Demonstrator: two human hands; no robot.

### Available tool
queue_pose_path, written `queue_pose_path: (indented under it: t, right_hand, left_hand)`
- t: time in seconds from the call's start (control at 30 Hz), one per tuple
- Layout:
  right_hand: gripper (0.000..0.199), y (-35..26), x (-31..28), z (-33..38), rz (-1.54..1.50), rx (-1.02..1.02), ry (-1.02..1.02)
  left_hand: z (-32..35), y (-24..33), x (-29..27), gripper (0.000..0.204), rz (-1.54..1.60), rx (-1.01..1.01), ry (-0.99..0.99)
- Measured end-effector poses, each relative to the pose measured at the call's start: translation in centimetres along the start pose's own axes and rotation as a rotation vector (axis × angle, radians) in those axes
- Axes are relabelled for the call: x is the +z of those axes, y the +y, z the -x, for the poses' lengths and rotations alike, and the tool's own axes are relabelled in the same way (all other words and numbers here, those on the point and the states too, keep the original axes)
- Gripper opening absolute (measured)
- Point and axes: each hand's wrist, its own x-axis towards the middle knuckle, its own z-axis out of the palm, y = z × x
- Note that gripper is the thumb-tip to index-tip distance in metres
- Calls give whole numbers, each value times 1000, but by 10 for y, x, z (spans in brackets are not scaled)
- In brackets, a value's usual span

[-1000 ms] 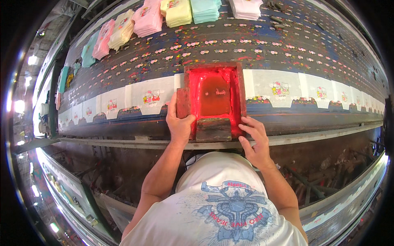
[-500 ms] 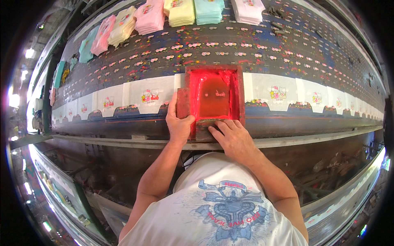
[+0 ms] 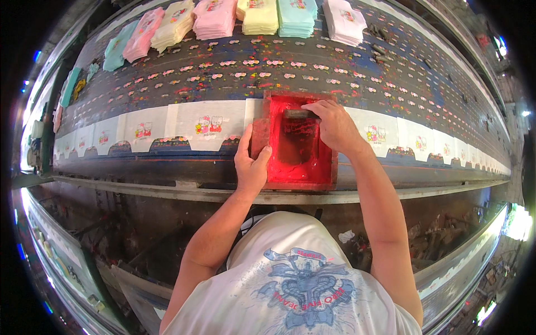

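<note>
1. Hemmed in: right hand point(image 3: 335, 125) at far end of red frame point(image 3: 298, 142), walls close on both sides.
2. Blocked at left wall by left hand point(image 3: 251, 164).
3. Flanked by white printed pieces point(image 3: 206, 124) laid edge to edge along table point(image 3: 223, 84).
4. Open beyond: speckled strip, up to stacks point(image 3: 279, 17) at far edge.
5. Open below rail point(image 3: 167, 192), toward body.

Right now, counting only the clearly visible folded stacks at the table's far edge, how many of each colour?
Pink stacks: 2
Yellow or cream stacks: 2
Teal or light blue stacks: 2
White stack: 1
Total: 7
Smaller ones at far left are too unclear to count.
</note>
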Motion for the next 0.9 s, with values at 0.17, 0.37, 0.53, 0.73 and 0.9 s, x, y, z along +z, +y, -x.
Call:
queue_pose_path:
  t: [0.17,0.37,0.53,0.73,0.9]
  right_hand:
    - [54,-31,17,32,125,-19,28]
    - [58,-77,20,80,110,8,-8]
    - [58,-105,16,107,96,60,-37]
    - [47,-118,4,130,68,96,-190]
    - [48,-111,2,160,-73,253,131]
  left_hand:
    - [0,10,1,76,-14,-14,-17]
    - [0,12,0,76,13,-41,-35]
    - [2,16,3,79,-101,2,-28]
    - [3,11,6,94,-306,112,-8]
    - [1,4,9,96,-291,99,16]
